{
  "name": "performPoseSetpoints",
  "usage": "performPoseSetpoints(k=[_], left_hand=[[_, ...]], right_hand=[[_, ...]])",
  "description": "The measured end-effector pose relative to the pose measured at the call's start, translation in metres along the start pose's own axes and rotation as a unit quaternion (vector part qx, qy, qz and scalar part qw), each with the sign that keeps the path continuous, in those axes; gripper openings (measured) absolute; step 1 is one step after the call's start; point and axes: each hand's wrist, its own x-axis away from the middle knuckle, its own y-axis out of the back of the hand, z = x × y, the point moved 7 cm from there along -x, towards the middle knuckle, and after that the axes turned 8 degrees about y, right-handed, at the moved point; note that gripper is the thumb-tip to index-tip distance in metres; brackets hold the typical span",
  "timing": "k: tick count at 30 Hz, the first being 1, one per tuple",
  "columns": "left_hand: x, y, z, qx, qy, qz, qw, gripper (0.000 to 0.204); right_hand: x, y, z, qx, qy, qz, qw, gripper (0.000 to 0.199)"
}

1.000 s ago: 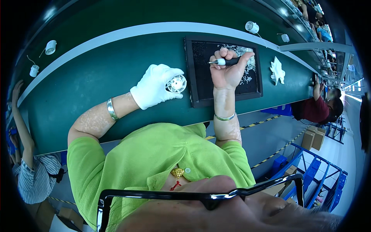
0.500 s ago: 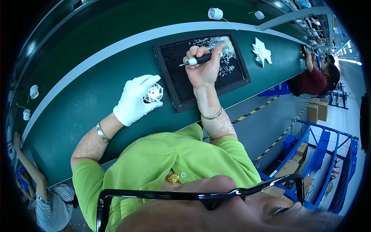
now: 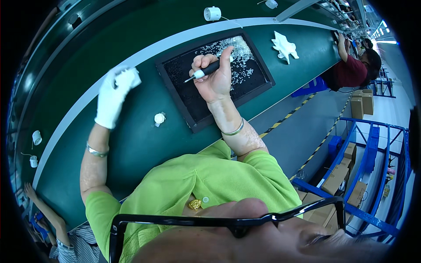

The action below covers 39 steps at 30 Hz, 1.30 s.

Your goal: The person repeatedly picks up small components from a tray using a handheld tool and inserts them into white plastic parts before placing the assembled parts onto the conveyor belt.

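My right hand is bare and grips a black-handled tool with a white collar, its thin tip pointing left over a black tray. Many small clear bits are strewn in the tray's far part. My left hand wears a white glove and is stretched out to the upper left, near the pale strip along the green table; it is blurred, and whether its fingertips hold anything is unclear. A small round white part lies on the table between my left hand and the tray.
More white round parts sit on the darker belt beyond the strip. A crumpled white glove lies right of the tray. A person in red works at the far right, another person at lower left. Blue racks with cardboard boxes stand behind me.
My left hand had the round white part in it; that part now lies on the table and the hand has swung away to the upper left. My right hand stays over the tray with the tool.
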Motion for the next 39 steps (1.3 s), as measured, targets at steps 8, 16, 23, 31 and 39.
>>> performPoseSetpoints(k=[8, 16, 23, 31, 39], left_hand=[[-0.151, 0.154, 0.089, -0.412, 0.087, -0.165, 0.892, 0.073], [-0.086, 0.153, -0.023, -0.366, -0.040, -0.436, 0.821, 0.071], [-0.006, 0.033, -0.080, -0.025, -0.214, -0.212, 0.953, 0.028], [-0.003, -0.022, 0.006, 0.080, 0.034, 0.020, 0.996, 0.032], [0.002, -0.032, 0.011, 0.009, 0.024, 0.045, 0.999, 0.020]], right_hand=[[-0.003, -0.003, -0.006, -0.009, -0.001, -0.012, 1.000, 0.076], [-0.003, 0.002, -0.002, -0.009, 0.008, -0.026, 1.000, 0.077], [-0.001, 0.002, -0.001, -0.022, 0.001, -0.034, 0.999, 0.077], [-0.002, 0.001, -0.006, -0.011, -0.010, -0.009, 1.000, 0.075], [0.001, -0.001, -0.003, -0.020, -0.008, -0.013, 1.000, 0.074]])
